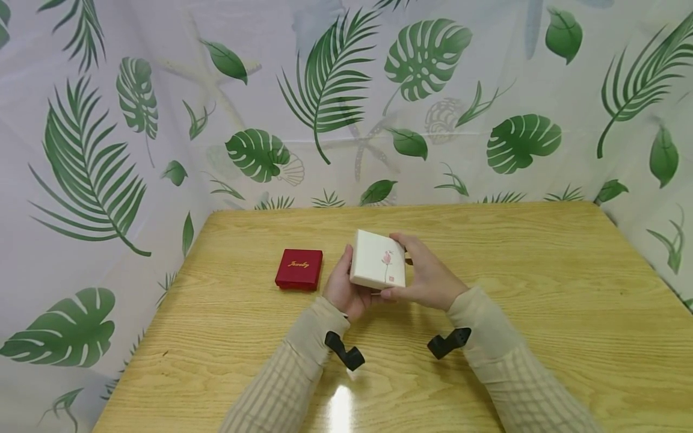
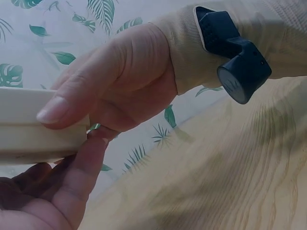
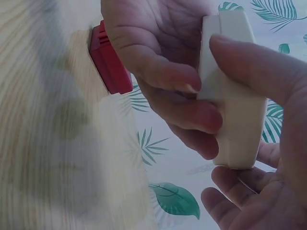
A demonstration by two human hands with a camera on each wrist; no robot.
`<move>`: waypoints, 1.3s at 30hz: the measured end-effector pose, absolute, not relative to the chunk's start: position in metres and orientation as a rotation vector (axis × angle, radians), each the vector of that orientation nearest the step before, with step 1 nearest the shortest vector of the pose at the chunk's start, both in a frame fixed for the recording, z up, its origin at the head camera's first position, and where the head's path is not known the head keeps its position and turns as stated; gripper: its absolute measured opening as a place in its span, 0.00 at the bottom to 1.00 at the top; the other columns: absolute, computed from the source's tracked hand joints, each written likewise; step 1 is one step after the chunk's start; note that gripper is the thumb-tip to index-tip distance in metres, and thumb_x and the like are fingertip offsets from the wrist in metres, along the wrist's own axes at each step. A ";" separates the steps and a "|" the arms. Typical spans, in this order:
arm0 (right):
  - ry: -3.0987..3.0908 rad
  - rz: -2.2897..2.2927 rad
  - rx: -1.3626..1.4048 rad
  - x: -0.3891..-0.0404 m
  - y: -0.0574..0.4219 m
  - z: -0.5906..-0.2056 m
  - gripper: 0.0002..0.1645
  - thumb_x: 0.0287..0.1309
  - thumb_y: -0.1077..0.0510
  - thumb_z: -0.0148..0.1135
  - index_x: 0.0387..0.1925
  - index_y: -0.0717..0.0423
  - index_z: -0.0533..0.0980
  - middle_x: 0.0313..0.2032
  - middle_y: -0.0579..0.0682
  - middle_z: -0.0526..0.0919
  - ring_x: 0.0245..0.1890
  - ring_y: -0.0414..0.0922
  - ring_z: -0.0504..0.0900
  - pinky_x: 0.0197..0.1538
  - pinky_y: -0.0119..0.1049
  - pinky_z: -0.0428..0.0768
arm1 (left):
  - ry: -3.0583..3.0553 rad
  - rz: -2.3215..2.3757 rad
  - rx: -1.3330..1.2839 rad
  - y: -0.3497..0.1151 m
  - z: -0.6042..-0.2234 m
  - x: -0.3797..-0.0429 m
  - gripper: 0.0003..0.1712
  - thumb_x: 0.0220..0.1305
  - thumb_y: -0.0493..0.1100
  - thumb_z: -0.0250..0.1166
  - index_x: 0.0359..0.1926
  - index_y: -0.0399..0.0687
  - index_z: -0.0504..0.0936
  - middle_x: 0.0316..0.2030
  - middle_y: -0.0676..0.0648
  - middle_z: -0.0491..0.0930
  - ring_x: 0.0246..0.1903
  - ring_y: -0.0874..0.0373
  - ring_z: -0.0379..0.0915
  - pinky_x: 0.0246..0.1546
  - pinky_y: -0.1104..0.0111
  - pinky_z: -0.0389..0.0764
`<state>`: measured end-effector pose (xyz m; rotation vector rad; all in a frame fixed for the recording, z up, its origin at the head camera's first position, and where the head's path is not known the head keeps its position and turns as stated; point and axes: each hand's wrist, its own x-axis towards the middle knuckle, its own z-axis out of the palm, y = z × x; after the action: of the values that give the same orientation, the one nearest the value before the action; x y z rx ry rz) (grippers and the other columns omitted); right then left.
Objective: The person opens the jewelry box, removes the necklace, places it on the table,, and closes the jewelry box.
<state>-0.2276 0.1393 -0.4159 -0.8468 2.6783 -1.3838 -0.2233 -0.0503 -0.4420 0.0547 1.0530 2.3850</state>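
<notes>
Left hand point(image 1: 341, 287) grips the flower-printed white box point(image 1: 373, 260) at the edge nearer the red box point(image 1: 299, 270); right hand point(image 1: 430, 273) grips the edge farther from it. White box held tilted above the wooden table point(image 1: 541, 258), right of the red box. Leaf-print cloth point(image 1: 346, 174) hangs beyond the red box.

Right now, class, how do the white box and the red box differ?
The white box is raised and tilted in the left hand and right hand; the red box rests on the table. The white box shows a pink flower; the red box, gold lettering. Both are squarish and look closed.
</notes>
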 end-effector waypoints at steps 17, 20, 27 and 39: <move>2.725 -1.321 -0.759 -0.229 0.135 -0.424 0.67 0.36 0.47 0.81 0.72 0.60 0.51 0.67 0.57 0.61 0.64 0.53 0.64 0.61 0.54 0.68 | 1.091 2.373 0.034 -0.050 -0.445 -0.224 0.41 0.68 0.72 0.35 0.70 0.55 0.61 0.51 0.44 0.76 0.46 0.51 0.76 0.35 0.62 0.79; 2.721 -1.331 -0.762 -0.229 0.136 -0.424 0.67 0.36 0.48 0.82 0.72 0.61 0.52 0.66 0.57 0.61 0.64 0.53 0.64 0.61 0.54 0.68 | 1.103 2.363 0.035 -0.051 -0.445 -0.225 0.40 0.69 0.72 0.34 0.70 0.55 0.61 0.52 0.44 0.75 0.46 0.50 0.76 0.36 0.62 0.79; 2.718 -1.354 -0.747 -0.229 0.136 -0.424 0.66 0.36 0.48 0.82 0.71 0.61 0.53 0.65 0.57 0.63 0.63 0.53 0.65 0.60 0.52 0.71 | 1.123 2.362 0.051 -0.052 -0.447 -0.226 0.41 0.66 0.74 0.38 0.70 0.56 0.62 0.53 0.42 0.75 0.46 0.50 0.77 0.36 0.63 0.80; 2.695 -1.389 -0.751 -0.229 0.138 -0.422 0.64 0.37 0.49 0.82 0.71 0.60 0.54 0.64 0.56 0.64 0.61 0.53 0.67 0.59 0.53 0.71 | 1.153 2.380 0.059 -0.051 -0.451 -0.228 0.40 0.67 0.72 0.38 0.70 0.56 0.63 0.56 0.41 0.75 0.48 0.49 0.77 0.38 0.58 0.81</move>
<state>-0.2285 0.1377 -0.4219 -0.7513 2.6949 -1.3892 -0.2276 -0.0513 -0.4513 0.0589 1.1530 2.3798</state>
